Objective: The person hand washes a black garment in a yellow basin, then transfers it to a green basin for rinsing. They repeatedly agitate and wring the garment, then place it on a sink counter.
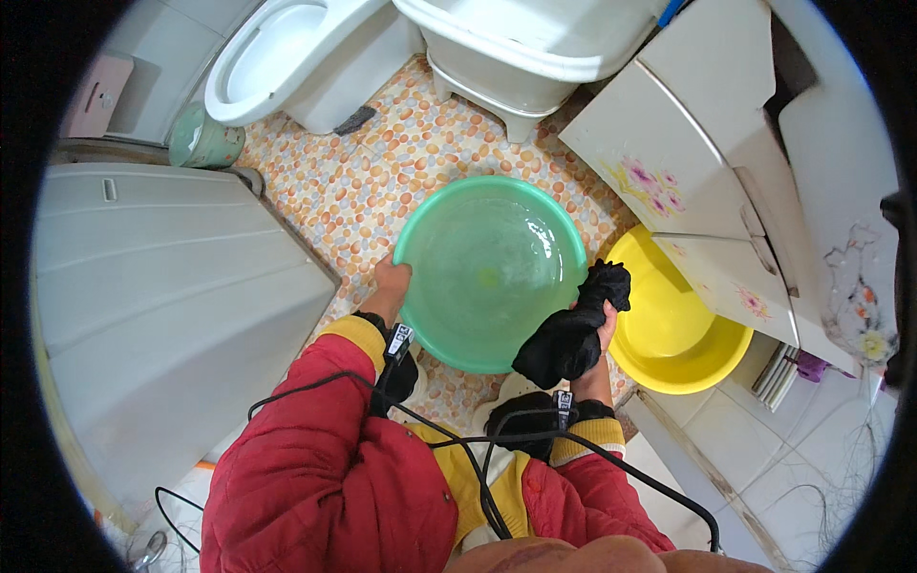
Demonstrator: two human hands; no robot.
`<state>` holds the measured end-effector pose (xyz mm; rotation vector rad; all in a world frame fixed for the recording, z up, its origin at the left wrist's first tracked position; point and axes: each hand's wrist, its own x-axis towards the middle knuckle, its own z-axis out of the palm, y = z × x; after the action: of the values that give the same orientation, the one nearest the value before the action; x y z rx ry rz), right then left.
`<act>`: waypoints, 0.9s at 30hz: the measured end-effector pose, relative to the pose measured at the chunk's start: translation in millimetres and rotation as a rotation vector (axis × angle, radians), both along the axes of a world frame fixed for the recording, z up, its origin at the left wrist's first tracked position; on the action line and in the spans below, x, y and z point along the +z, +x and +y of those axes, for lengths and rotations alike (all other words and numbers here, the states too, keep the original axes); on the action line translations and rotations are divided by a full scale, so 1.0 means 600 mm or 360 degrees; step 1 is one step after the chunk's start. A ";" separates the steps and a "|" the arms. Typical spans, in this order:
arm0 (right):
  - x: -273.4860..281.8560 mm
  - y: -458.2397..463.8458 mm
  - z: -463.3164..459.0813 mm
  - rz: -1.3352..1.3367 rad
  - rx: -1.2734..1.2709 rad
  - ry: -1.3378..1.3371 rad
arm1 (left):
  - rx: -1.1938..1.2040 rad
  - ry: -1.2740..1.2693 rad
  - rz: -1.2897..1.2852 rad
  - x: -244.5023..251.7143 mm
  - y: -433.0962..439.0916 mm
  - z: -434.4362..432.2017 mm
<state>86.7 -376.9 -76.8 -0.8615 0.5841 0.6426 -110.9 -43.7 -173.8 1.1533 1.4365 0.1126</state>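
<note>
A green plastic basin [481,286] with clear water in it stands on the pebble-patterned floor before me. My left hand [393,278] grips its left rim. In my right hand [604,336] is a bunched black cloth [566,340], held at the basin's lower right rim; part of the hand is hidden behind the cloth. Just beyond the cloth, to the right, lies a yellow plastic basin [688,379], partly under the corner of a flowered cabinet.
A white toilet [251,107] and a white footed tub [516,61] stand at the far side. The flowered cabinet [709,193] is at the right, a grey-white panelled unit [172,272] at the left, with a green bin [208,140] behind it. Black cables [645,476] cross my lap.
</note>
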 end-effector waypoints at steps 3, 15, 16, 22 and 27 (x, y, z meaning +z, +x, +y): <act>0.071 -0.023 -0.006 0.0094 0.0103 -0.0012 | 0.0000 -0.0005 0.0081 0.070 -0.029 0.011; 0.379 -0.028 0.104 0.0266 0.0436 -0.0165 | 0.0253 -0.0062 0.0168 0.370 -0.121 0.077; 0.413 -0.023 0.123 0.0278 0.0473 -0.0200 | 0.0291 -0.0087 0.0135 0.397 -0.121 0.088; 0.590 0.005 0.264 0.0255 0.0772 -0.0241 | 0.0357 -0.0112 0.0024 0.537 -0.128 0.179; 0.636 0.075 0.387 0.0077 0.1129 -0.0366 | 0.0385 0.0161 0.0141 0.560 -0.093 0.275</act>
<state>131.9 -144.7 304.5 -1.2865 0.3896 1.2562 -166.5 121.2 162.0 1.0726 1.6618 0.3098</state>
